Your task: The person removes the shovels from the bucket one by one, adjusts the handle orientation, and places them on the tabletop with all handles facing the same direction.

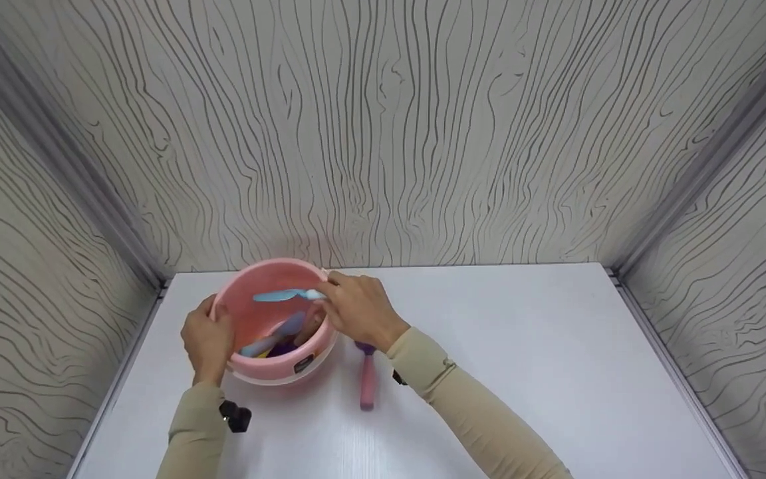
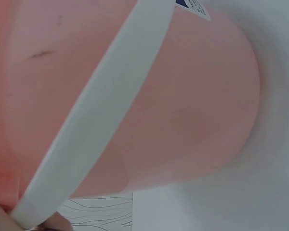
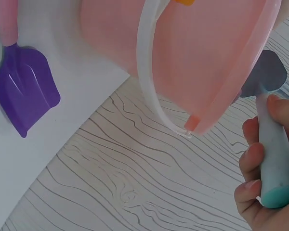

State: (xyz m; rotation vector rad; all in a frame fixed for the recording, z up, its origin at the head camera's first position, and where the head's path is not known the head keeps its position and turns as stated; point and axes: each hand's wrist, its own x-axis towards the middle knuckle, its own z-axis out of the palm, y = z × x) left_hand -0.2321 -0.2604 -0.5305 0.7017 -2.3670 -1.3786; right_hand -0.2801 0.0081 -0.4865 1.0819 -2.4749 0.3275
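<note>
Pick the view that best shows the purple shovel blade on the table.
Right wrist: the whole purple blade shows, uncovered. The head view shows only a sliver by the right hand; the left wrist view, none.

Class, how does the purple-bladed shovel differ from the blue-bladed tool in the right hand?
The purple-bladed shovel lies on the white table, while the blue-bladed tool is held up in the right hand. The purple-bladed shovel has a pink handle; the blue-bladed tool has a pale handle with a teal end. Both have a blade and a handle.
</note>
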